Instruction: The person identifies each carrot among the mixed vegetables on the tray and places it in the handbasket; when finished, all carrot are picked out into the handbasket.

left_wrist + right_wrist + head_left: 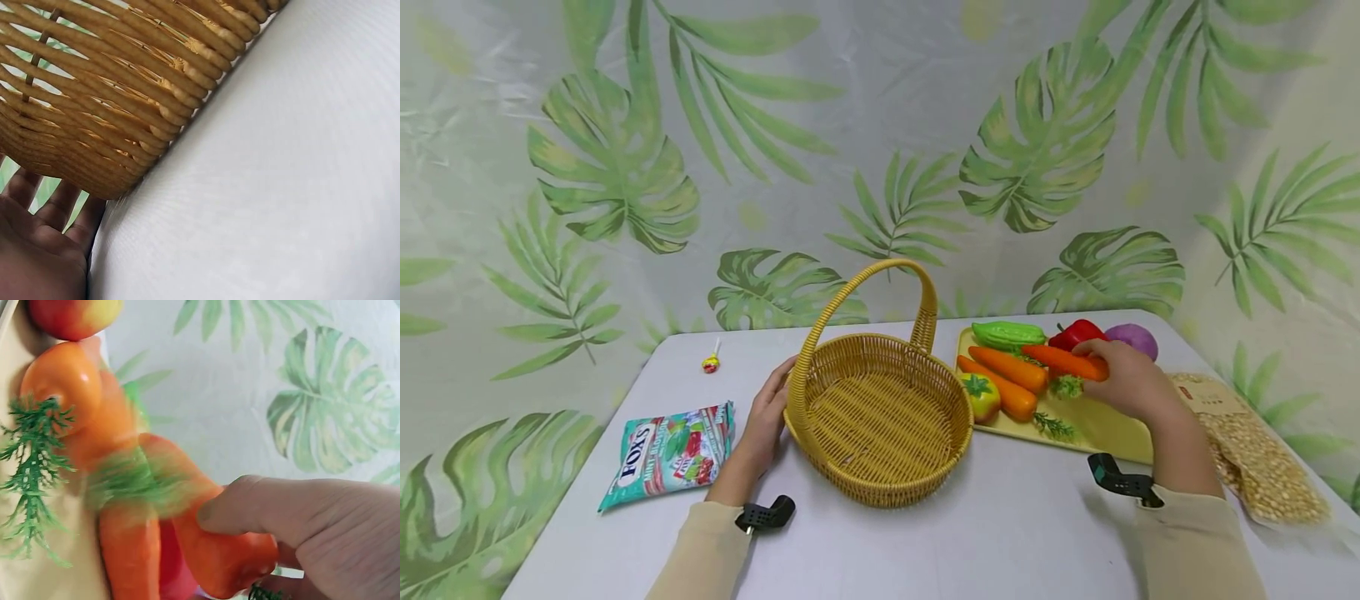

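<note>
I see the right hand [1133, 382] at centre right pinching an orange carrot [1062, 362] over the yellow tray [1101, 423]; mid-frame, the left hand [766, 412], fingers spread, touches the wicker basket [887, 492].

Bright, soft light; right wrist view blurs green fronds [140, 484].

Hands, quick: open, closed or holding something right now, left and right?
Left hand: open, fingers against the outer side of the basket.
Right hand: closed, holding an orange carrot.
</note>
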`<state>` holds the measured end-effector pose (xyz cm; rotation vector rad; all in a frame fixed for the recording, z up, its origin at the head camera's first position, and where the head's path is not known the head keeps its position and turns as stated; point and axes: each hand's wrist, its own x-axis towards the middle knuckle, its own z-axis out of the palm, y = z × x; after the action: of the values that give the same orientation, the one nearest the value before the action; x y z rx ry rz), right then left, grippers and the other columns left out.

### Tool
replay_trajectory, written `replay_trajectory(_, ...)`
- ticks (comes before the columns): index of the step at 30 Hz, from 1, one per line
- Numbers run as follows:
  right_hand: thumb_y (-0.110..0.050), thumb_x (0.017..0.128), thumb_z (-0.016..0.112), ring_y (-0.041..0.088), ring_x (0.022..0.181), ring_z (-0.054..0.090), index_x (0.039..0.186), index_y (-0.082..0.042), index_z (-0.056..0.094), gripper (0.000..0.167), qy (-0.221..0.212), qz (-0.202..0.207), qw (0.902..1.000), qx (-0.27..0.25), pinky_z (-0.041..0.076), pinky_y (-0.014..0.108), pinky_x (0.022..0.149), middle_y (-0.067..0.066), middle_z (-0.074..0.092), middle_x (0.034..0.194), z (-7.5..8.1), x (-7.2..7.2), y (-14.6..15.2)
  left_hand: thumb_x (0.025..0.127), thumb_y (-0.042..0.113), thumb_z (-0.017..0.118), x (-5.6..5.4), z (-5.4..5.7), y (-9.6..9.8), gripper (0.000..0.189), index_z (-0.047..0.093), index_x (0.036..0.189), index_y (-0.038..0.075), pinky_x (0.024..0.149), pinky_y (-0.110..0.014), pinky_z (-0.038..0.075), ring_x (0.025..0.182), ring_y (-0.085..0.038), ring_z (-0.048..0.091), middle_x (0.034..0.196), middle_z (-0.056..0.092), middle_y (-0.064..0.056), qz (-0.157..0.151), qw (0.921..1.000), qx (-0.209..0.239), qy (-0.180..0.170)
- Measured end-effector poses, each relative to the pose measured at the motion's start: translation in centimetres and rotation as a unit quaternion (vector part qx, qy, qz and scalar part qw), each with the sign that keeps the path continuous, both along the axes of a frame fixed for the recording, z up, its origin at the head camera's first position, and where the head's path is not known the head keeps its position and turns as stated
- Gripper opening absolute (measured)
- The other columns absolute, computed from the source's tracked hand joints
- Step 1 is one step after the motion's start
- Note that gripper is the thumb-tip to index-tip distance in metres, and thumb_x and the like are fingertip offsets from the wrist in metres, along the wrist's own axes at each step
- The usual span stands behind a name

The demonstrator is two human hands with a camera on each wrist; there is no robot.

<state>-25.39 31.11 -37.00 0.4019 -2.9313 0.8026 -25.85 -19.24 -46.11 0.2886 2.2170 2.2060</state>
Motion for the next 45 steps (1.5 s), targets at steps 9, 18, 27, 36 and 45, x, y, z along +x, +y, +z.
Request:
replay_trajectory(9, -0.025, 0.092, 0.068, 0.026, 0.086, 0.058, 0.126, -0.014, 0.062, 0.037, 0.030, -0.029, 0.9987, 0.028, 0.045, 0.034, 0.068, 0.014, 0.067, 0.105, 2.2, 0.8, -0.3, 0.107, 0.034, 0.039, -0.1, -0.1, -0.1, 0.048, 0.034, 0.154, 0.030, 0.124, -0.051, 0.022, 0.148, -0.019, 0.033, 0.160, 0.038, 0.004, -0.006, 1.0000, -0.006, 0.005)
replay_trajectory(18, -0.020, 0.093, 0.069, 0.034, 0.100, 0.058, 0.136, -0.012, 0.057, 0.045, 0.084, 0.003, 0.9964, 0.014, 0.048, 0.047, 0.079, 0.021, 0.061, 0.128, 3.8, 2.0, -2.0, 0.106, 0.033, 0.040, -0.1, 0.0, -0.1, 0.047, 0.035, 0.153, 0.032, 0.123, -0.047, 0.023, 0.147, -0.016, 0.035, 0.158, 0.039, 0.007, -0.005, 1.0000, 0.001, 0.001)
replay_trajectory(27, -0.026, 0.094, 0.069, 0.031, 0.111, 0.061, 0.135, -0.020, 0.061, 0.042, 0.088, 0.058, 0.9944, -0.011, 0.051, 0.047, 0.087, 0.013, 0.062, 0.135, 5.0, 3.2, -5.3, 0.106, 0.028, 0.040, -0.2, -0.1, 0.0, 0.048, 0.036, 0.153, 0.030, 0.124, -0.048, 0.022, 0.149, -0.016, 0.032, 0.159, 0.039, 0.007, -0.004, 1.0000, 0.004, 0.004)
replay_trajectory(36, -0.018, 0.092, 0.071, 0.029, 0.118, 0.059, 0.127, -0.026, 0.068, 0.036, 0.074, 0.134, 0.9860, -0.066, 0.053, 0.053, 0.094, 0.005, 0.065, 0.131, 3.8, 3.1, -9.3, 0.105, 0.025, 0.040, -0.2, -0.2, -0.1, 0.049, 0.037, 0.153, 0.027, 0.123, -0.044, 0.023, 0.150, -0.014, 0.030, 0.160, 0.037, 0.007, -0.012, 0.9998, 0.003, 0.017)
replay_trajectory(45, -0.018, 0.091, 0.073, 0.026, 0.119, 0.057, 0.125, -0.028, 0.068, 0.036, 0.047, 0.161, 0.9811, -0.096, 0.049, 0.054, 0.099, 0.001, 0.064, 0.131, 2.5, 2.5, -12.9, 0.104, 0.023, 0.040, -0.2, -0.2, -0.1, 0.049, 0.038, 0.153, 0.028, 0.111, -0.017, 0.035, 0.143, -0.005, 0.038, 0.159, 0.038, 0.008, -0.010, 0.9998, -0.004, 0.014)
